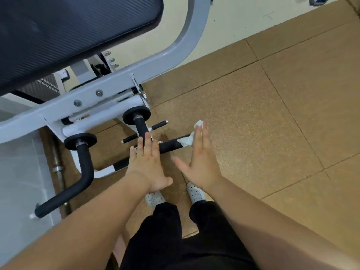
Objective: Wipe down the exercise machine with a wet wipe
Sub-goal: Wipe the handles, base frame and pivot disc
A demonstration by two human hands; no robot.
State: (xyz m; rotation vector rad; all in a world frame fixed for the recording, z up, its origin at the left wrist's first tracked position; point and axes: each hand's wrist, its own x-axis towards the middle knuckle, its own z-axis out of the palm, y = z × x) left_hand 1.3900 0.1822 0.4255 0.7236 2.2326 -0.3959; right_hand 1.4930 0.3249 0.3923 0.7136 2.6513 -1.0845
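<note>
**A:** How is the grip of the right hand [198, 162]?

**B:** Slack. The fingers are straight and close together, the thumb is spread wide, and nothing is curled round. The wet wipe [187, 141] sits under those fingers. One white corner pokes out past the fingertips, and the rest is bunched against the end of the black bar [169, 146], just right of the frame's centre.

**A:** And the other one?

**B:** The left hand [148, 160] is flat too, fingers straight, its grip holding nothing. It lies over the spot where that bar meets a short black post [140, 126]. I cannot tell whether the palm presses down.

**A:** What lies around them?

**B:** The exercise machine [109, 88] fills the upper left. It has a pale grey frame, with a dark ribbed pad [68, 36] above it. A curved foam handle [83, 172] runs down toward the lower left. Beside it, a metal barbell shaft [58, 168] lies along the floor's edge. The brown tiled floor [272, 114] covers the right half. At the bottom centre are two white perforated shoes [195, 192] and black trousers [165, 230].
</note>
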